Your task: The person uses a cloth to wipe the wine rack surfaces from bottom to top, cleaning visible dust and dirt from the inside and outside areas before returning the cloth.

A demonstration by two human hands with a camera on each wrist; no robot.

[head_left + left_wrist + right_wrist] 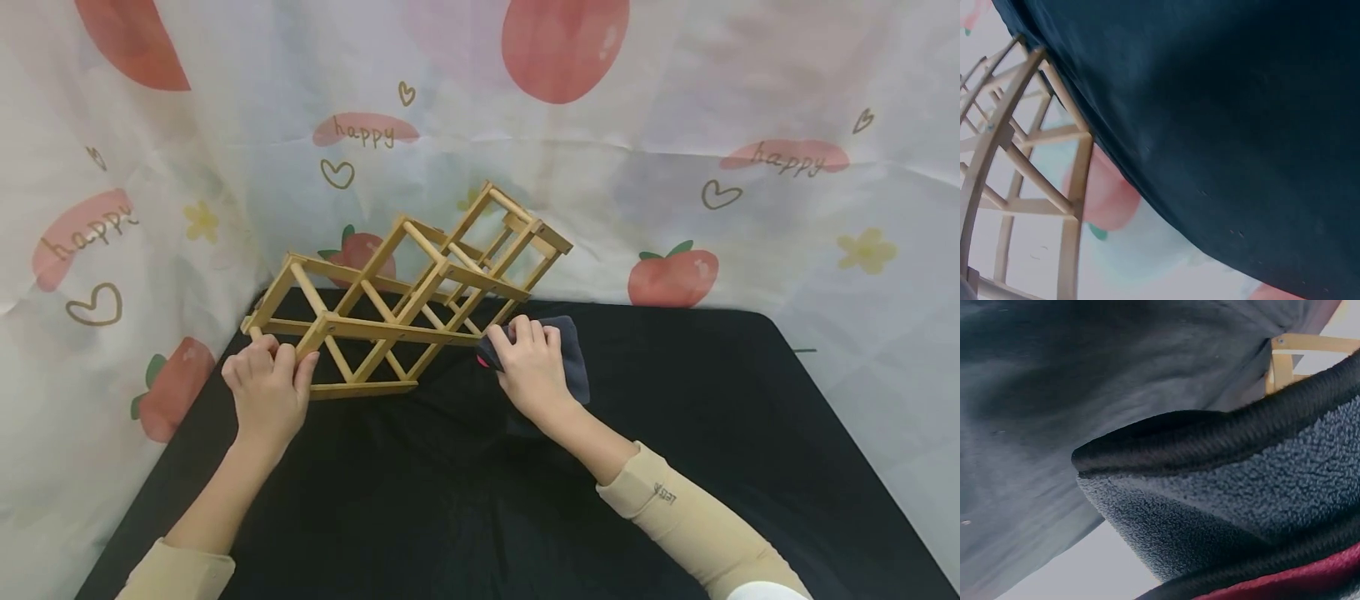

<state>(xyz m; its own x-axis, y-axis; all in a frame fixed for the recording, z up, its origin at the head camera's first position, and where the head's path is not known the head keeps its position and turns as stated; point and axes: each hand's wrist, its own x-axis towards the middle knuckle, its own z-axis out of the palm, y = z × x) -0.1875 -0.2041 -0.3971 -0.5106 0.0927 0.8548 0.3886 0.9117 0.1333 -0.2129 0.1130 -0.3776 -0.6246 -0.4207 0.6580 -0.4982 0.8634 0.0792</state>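
A folding lattice rack of light wood [405, 331], with round dowels and crossed slats, stands tilted over the black-covered table, its right end raised. My left hand [266, 392] grips the rack's lower left end, fingers and thumb around the frame. At the rack's right side, my right hand [536, 375] holds a dark grey cloth [576, 358] against a slat with bent fingers. Close up in the right wrist view, the cloth [1260, 481] looks fuzzy, with a black stitched edge and a red part [1304, 578]. Neither hand shows in its own wrist view.
The black tablecloth [465, 500] covers the table under the rack and both arms. A white curtain [570, 158] printed with fruit, hearts and "happy" hangs along the back and left sides, close behind the rack.
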